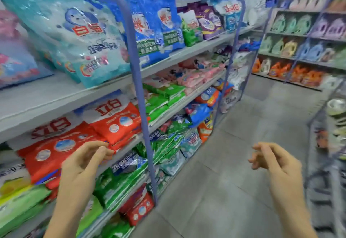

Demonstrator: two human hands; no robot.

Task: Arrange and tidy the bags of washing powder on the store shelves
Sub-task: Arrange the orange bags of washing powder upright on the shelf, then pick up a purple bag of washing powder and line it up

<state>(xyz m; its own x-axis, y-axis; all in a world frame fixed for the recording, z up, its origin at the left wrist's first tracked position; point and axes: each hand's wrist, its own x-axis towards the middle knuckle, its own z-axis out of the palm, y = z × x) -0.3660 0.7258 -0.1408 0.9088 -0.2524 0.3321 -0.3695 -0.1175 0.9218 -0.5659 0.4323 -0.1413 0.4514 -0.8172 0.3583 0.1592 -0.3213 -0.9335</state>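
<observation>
Washing-powder bags fill the shelving on our left, tier over tier, running away down the aisle.

Hands: both empty. Our left hand has its fingers loosely curled, thumb apart, holding nothing. Its fingertips sit just in front of the stacked red bags on the second tier; we cannot tell whether they touch. Our right hand is likewise loosely curled and holds nothing, out over the aisle floor, well apart from any shelf.

Stock as seen (view somewhat blurred):
- Top tier: pale teal bags stand but lean to one side. Blue bags beyond the upright post stand face-out, fairly even.
- Second tier: red bags lie flat in overlapping stacks, roughly squared. Pink bags further along lie in a loose heap.
- Lower tiers: green bags slump at mixed angles among blue-and-white ones, some sliding toward the shelf front.

Judgement: partly done at most. Upper tiers look passable. The green section and pink heap want straightening. With no bag in hand, we appear to be between picks; the red stack by the left hand seems the likeliest next candidate.
</observation>
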